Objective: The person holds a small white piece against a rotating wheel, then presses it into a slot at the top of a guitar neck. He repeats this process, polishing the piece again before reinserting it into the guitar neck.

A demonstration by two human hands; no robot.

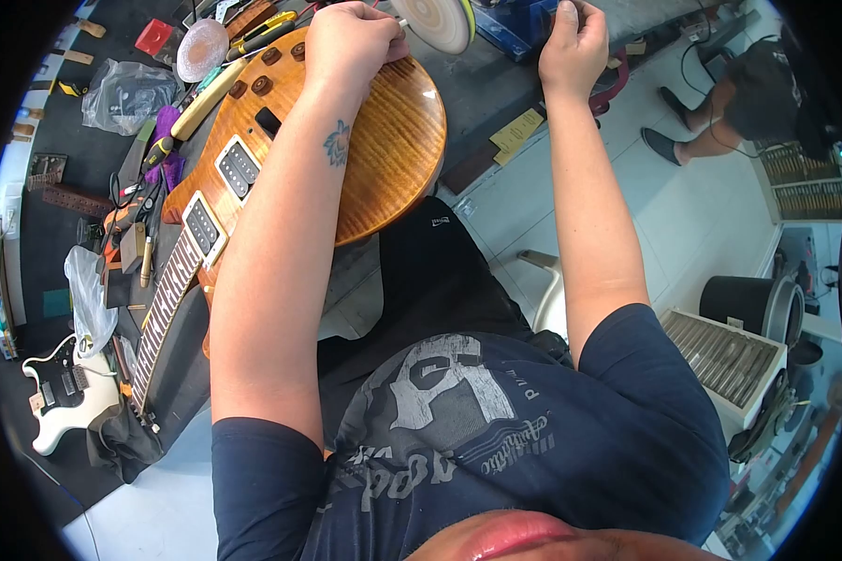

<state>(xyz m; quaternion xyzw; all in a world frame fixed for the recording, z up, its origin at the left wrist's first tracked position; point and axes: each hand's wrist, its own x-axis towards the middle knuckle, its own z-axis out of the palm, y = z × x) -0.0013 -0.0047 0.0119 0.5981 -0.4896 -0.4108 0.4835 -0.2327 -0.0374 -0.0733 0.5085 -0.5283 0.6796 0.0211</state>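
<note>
An amber flame-top electric guitar [393, 159] lies face up, its neck [166, 318] pointing to the lower left. Over the far part of its body is my left hand [355, 45], fingers curled together near the top edge; anything inside them is hidden. The forearm crosses above the two pickups [239, 168]. Brown knobs [262, 85] show left of the wrist. My right hand [575, 51] is raised to the right, apart from the guitar, with thumb and fingers drawn together at the frame's top. What they hold, if anything, I cannot make out.
A round pale disc [437, 21] stands between the hands, near a blue object [505, 28]. Tools and plastic bags [131, 96] crowd the bench at left, with a white guitar body [70, 393] below. Another person's legs [711, 131] are at upper right, beyond yellow notes [516, 136].
</note>
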